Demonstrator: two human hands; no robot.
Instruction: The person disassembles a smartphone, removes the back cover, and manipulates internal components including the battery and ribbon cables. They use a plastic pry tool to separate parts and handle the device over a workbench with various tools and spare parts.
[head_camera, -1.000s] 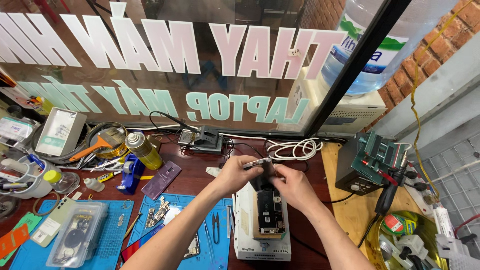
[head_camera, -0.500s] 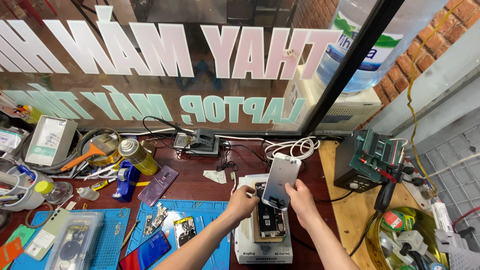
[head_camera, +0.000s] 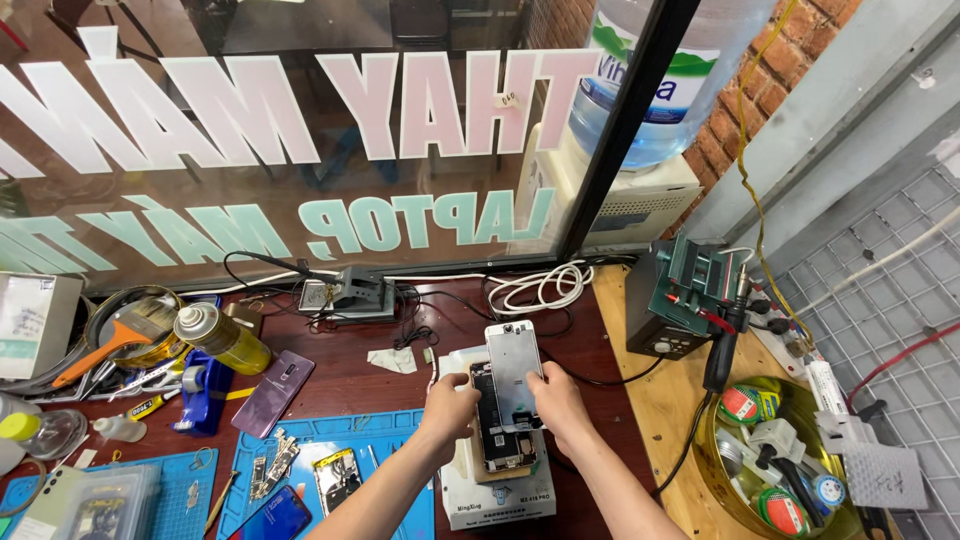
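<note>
In the glass bowl (head_camera: 722, 478), tape rolls (head_camera: 741, 404) and tools

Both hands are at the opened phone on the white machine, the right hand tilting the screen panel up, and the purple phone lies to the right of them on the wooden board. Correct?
Not quite. The head view shows the purple phone lying left of the left hand and right hand, on the dark red table. The rest holds: the screen panel is tilted up over the opened phone on the white machine.

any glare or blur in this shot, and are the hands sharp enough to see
Head view: even daylight, no strong shadows; the window shows soft reflections but no harsh glare. Left hand, right hand and the lifted phone screen are sharp. Wide-angle distortion bends the edges, so the black window frame leans.
</note>
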